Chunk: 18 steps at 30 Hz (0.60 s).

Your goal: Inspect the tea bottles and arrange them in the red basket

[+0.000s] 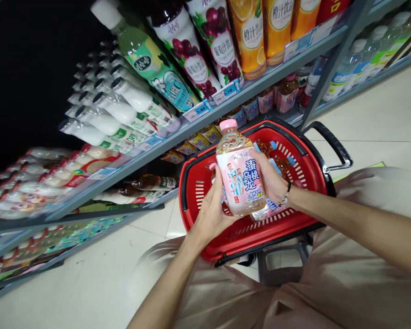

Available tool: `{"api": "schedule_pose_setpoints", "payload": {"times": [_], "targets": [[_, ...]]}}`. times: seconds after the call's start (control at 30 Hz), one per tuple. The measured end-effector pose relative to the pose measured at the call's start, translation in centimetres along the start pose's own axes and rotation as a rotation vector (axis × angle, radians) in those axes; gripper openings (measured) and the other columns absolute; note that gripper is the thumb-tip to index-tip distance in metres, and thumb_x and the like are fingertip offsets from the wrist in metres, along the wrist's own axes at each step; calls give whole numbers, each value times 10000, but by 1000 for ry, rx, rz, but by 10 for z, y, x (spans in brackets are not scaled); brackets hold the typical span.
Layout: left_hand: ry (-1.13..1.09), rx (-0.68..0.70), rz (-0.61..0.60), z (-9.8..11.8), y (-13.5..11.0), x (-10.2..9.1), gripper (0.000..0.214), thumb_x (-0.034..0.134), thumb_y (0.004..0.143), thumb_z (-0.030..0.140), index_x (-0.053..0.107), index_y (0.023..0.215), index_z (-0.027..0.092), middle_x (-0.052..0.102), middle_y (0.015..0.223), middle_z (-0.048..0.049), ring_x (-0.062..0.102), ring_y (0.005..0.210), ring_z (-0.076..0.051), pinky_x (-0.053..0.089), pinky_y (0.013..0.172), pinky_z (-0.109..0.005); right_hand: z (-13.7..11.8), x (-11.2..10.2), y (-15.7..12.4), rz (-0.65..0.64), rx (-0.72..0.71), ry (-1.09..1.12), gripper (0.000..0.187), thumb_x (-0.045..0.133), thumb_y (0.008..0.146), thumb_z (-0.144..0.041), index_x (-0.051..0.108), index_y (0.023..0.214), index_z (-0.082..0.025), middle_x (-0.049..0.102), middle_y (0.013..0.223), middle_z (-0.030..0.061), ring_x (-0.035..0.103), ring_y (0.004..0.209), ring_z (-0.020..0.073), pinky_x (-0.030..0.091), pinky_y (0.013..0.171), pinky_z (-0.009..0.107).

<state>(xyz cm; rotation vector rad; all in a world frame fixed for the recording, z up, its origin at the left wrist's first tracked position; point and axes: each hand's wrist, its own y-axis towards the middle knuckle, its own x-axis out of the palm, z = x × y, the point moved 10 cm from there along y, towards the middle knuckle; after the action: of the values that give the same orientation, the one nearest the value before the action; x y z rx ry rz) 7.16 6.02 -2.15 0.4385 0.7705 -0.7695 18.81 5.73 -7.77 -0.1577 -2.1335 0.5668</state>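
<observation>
A tea bottle (241, 171) with a pink cap and a pink label is held upright, slightly tilted, between both hands. My left hand (212, 208) cups its lower left side, thumb along the label. Around its right side curls my right hand (269, 176), with a dark bracelet at the wrist; its fingers are partly hidden behind the bottle. Just below stands a red shopping basket (222, 240) with black edging. Inside lie several bottles with blue and pink labels, among them a blue-capped bottle (267, 147), partly covered by my right hand.
A drinks shelf (267, 71) runs diagonally ahead, with grape and orange juice bottles (248, 39) on its upper level. White bottles (123, 107) fill the left part. Similar pink-label bottles (287, 96) stand on a lower shelf. The basket's black handle (335, 146) sticks out to the right.
</observation>
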Motion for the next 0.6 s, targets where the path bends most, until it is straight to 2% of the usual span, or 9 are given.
{"api": "schedule_pose_setpoints", "payload": {"times": [0.27,0.4,0.6], "targets": [[70,136,58,21,-1,-9,1279,842,857,555,-19,1744,228,242,1750,-226,361,1581,-381,417,1268,-510,-1,0,-1,5,2,77,613,626,868,-748,752,1192,-243,809,972,85,755,1040,311,616,982,487],[60,199,76,32,1,-15,1203,838,865,538,81,1747,229,250,1756,-199,338,1593,-370,407,1278,-513,2,-2,0,7,14,129,631,568,873,-802,757,1166,-276,807,969,75,754,1047,313,622,965,479],[33,225,66,40,5,-20,1207,836,865,548,82,1746,213,226,1759,-213,311,1607,-365,391,1288,-518,2,-9,2,55,-27,141,642,547,883,-833,765,1130,-282,808,964,60,753,1049,314,628,959,479]]}}
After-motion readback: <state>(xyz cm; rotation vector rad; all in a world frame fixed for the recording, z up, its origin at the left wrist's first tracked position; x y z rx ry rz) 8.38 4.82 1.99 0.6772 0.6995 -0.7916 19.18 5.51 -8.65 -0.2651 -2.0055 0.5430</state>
